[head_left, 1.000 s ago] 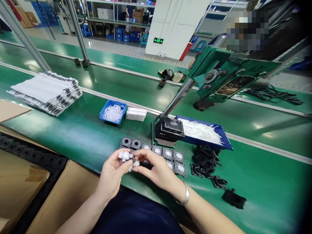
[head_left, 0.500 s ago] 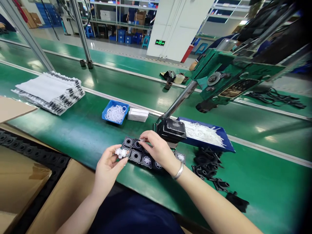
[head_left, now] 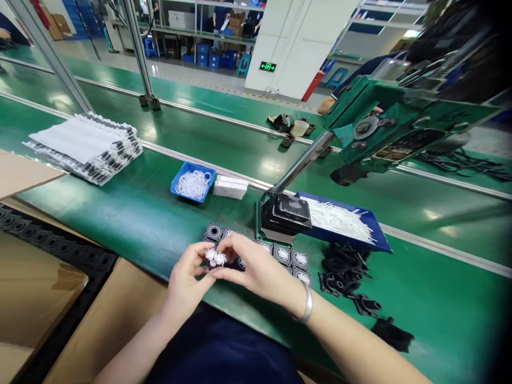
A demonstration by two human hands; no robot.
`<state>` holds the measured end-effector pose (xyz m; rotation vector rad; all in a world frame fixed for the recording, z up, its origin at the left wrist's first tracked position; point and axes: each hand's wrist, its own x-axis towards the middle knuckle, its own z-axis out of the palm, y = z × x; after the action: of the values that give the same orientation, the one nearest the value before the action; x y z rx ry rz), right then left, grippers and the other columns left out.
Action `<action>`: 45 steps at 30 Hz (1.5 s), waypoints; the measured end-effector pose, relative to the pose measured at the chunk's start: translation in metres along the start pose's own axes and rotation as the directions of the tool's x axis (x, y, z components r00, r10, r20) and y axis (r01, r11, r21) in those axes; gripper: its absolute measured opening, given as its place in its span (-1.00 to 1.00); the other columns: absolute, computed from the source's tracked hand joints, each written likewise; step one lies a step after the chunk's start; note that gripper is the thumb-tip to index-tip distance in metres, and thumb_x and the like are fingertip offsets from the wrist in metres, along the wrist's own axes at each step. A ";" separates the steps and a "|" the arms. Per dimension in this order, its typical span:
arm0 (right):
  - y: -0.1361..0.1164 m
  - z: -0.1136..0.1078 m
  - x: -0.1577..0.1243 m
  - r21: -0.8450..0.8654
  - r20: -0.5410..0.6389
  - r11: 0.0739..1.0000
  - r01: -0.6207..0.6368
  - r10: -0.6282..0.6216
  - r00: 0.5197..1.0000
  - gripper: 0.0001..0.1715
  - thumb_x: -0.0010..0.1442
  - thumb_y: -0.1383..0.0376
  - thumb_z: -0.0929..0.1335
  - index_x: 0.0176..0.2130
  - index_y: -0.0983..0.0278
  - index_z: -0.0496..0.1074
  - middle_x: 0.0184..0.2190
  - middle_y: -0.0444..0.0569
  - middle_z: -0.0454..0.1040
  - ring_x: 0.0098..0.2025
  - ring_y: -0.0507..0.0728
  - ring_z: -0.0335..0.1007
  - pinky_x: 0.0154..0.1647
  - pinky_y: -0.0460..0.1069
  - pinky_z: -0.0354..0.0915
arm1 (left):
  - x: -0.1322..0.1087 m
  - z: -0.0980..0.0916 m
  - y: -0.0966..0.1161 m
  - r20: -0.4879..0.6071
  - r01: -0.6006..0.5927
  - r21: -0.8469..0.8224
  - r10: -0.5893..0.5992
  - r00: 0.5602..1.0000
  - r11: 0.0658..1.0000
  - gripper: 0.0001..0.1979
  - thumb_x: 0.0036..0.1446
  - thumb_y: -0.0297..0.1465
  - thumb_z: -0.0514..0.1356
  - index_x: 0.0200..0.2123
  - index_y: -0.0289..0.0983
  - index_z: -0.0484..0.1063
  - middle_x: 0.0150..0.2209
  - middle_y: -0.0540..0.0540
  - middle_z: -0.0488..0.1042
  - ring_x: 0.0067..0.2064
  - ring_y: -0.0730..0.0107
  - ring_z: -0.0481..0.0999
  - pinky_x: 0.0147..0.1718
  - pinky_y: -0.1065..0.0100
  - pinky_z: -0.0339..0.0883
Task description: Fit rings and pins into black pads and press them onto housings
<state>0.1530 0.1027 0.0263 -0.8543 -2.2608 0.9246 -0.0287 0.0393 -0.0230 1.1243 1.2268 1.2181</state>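
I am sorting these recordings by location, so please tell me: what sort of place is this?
Most likely a factory assembly area. A green press-like machine stands on a long green workbench, near rows of square black parts and a blue tray of white rings.

A white pillar (head_left: 294, 42) stood in the background, a lit green exit sign (head_left: 268, 66) on its face; a red panel (head_left: 313, 86) stood just right of its foot, a teal stool (head_left: 337, 77) farther right; another stool (head_left: 244, 64) stood just left of the pillar, blue crates (head_left: 202, 54) farther left; well left of it rose a metal post (head_left: 138, 53); nearer than the pillar, black cables (head_left: 464, 162) lay to its right, a stack of white sheets (head_left: 78, 140) to its left.
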 end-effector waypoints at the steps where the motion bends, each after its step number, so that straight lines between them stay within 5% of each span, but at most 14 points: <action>1: -0.002 0.004 -0.002 0.042 0.007 0.999 -0.029 0.029 1.000 -0.73 0.26 0.15 0.43 -0.13 0.23 0.37 -0.29 -0.09 0.43 -0.32 0.04 0.36 -0.29 -0.06 0.35 | 0.000 0.000 0.000 0.035 0.006 -0.012 -0.006 0.999 1.000 -0.64 0.11 -0.39 0.34 -0.02 -0.19 0.39 -0.08 -0.10 0.55 -0.02 0.26 0.58 -0.13 0.36 0.51; 5: 0.003 0.011 -0.005 0.226 -0.067 0.970 -0.092 0.109 0.992 -0.83 0.27 0.20 0.43 -0.25 0.24 0.42 -0.37 -0.13 0.47 -0.37 0.01 0.39 -0.32 -0.09 0.34 | 0.000 -0.005 0.004 0.160 0.102 -0.161 -0.076 0.984 0.982 -0.66 0.12 -0.40 0.35 -0.05 -0.20 0.36 -0.10 -0.10 0.56 -0.04 0.29 0.59 -0.14 0.38 0.50; 9: 0.016 0.006 -0.006 0.389 -0.225 0.911 -0.139 0.240 0.944 -0.81 0.28 0.17 0.39 -0.20 0.23 0.39 -0.33 -0.10 0.48 -0.33 0.04 0.46 -0.28 -0.07 0.41 | 0.005 -0.013 0.011 0.099 0.137 -0.272 -0.114 0.989 0.953 -0.64 0.09 -0.38 0.37 -0.07 -0.25 0.35 -0.16 -0.11 0.56 -0.16 0.29 0.63 -0.20 0.34 0.54; 13: 0.030 0.006 -0.013 0.066 -0.203 0.984 -0.168 0.178 0.963 -0.88 0.30 0.24 0.37 -0.16 0.23 0.39 -0.28 -0.06 0.51 -0.27 0.08 0.47 -0.20 -0.02 0.42 | 0.007 -0.019 0.013 -0.025 0.083 -0.278 -0.093 0.995 0.957 -0.64 0.13 -0.34 0.34 -0.05 -0.25 0.34 -0.15 -0.13 0.55 -0.02 0.15 0.61 -0.19 0.33 0.54; 17: 0.034 0.009 -0.018 -0.240 -0.082 0.971 -0.003 -0.018 0.996 -0.91 0.34 0.33 0.32 -0.11 0.23 0.37 -0.21 0.01 0.52 -0.16 0.17 0.46 -0.10 0.11 0.41 | 0.005 -0.019 0.011 -0.015 0.112 -0.273 -0.121 0.993 0.955 -0.60 0.12 -0.31 0.35 -0.02 -0.25 0.34 -0.10 -0.18 0.58 0.02 0.12 0.59 -0.15 0.28 0.55; 20: 0.024 0.003 -0.017 -0.304 0.011 0.947 0.105 -0.107 0.994 -0.76 0.31 0.27 0.37 -0.02 0.23 0.35 -0.04 0.10 0.48 0.01 0.25 0.41 0.04 0.22 0.37 | 0.004 -0.017 0.012 -0.016 0.130 -0.304 -0.141 0.990 0.944 -0.60 0.12 -0.30 0.35 -0.01 -0.24 0.36 -0.03 -0.20 0.57 0.11 0.07 0.53 -0.12 0.23 0.57; 25: 0.004 0.005 -0.011 0.012 0.042 1.000 0.020 -0.021 0.999 -0.42 0.24 0.20 0.45 0.16 0.17 0.21 0.06 0.05 0.45 0.05 0.16 0.44 0.09 0.10 0.41 | 0.004 -0.008 0.014 -0.004 0.167 -0.408 -0.184 0.983 0.898 -0.58 0.02 -0.39 0.41 -0.03 -0.23 0.42 0.00 -0.15 0.55 0.04 0.12 0.57 -0.16 0.27 0.59; 29: 0.004 0.024 -0.007 0.247 0.076 0.967 -0.064 0.046 0.996 -0.48 0.25 0.28 0.45 0.12 0.16 0.23 -0.07 -0.06 0.54 -0.07 0.08 0.52 0.01 0.01 0.44 | 0.003 -0.001 0.013 0.003 0.140 -0.451 -0.156 0.988 0.881 -0.61 -0.02 -0.43 0.44 -0.09 -0.23 0.47 -0.14 -0.08 0.59 -0.11 0.29 0.62 -0.14 0.35 0.56; 34: 0.011 0.022 0.000 0.373 -0.063 0.921 -0.115 0.149 0.987 -0.72 0.26 0.20 0.43 -0.07 0.22 0.35 -0.18 -0.06 0.55 -0.19 0.06 0.55 -0.16 -0.05 0.50 | 0.005 -0.005 0.008 -0.142 0.054 -0.487 -0.140 0.980 0.872 -0.58 -0.03 -0.42 0.45 -0.08 -0.22 0.47 -0.16 -0.06 0.57 -0.11 0.26 0.63 -0.22 0.36 0.57; 37: 0.018 0.009 0.010 0.225 -0.227 0.962 -0.151 0.203 0.953 -0.82 0.29 0.18 0.39 -0.17 0.23 0.40 -0.28 -0.05 0.55 -0.28 0.08 0.53 -0.24 -0.03 0.49 | 0.009 -0.014 0.008 -0.259 -0.023 -0.474 -0.114 0.959 0.880 -0.58 0.04 -0.38 0.41 -0.02 -0.20 0.45 -0.11 -0.07 0.54 0.00 0.15 0.60 -0.15 0.24 0.59; 39: 0.026 0.003 0.019 0.044 -0.283 0.992 -0.122 0.130 0.950 -0.86 0.31 0.22 0.37 -0.15 0.23 0.43 -0.25 -0.03 0.55 -0.26 0.10 0.52 -0.19 0.01 0.49 | 0.011 -0.019 0.007 -0.282 -0.045 -0.433 -0.088 0.956 0.900 -0.57 0.08 -0.38 0.38 0.03 -0.19 0.42 -0.10 -0.07 0.54 0.03 0.14 0.59 -0.08 0.19 0.57; 45: 0.049 0.012 0.039 -0.238 -0.162 0.971 -0.001 -0.039 0.986 -0.89 0.34 0.32 0.31 -0.10 0.24 0.38 -0.24 -0.01 0.50 -0.23 0.13 0.49 -0.16 0.08 0.50 | 0.010 -0.021 0.001 -0.237 -0.015 -0.321 -0.065 0.969 0.947 -0.63 0.09 -0.33 0.37 -0.04 -0.24 0.43 -0.11 -0.11 0.55 0.02 0.08 0.60 -0.01 0.11 0.54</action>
<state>0.1363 0.1539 -0.0088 -0.9723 -2.2567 0.5577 -0.0500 0.0482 -0.0238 0.7317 1.1660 1.5085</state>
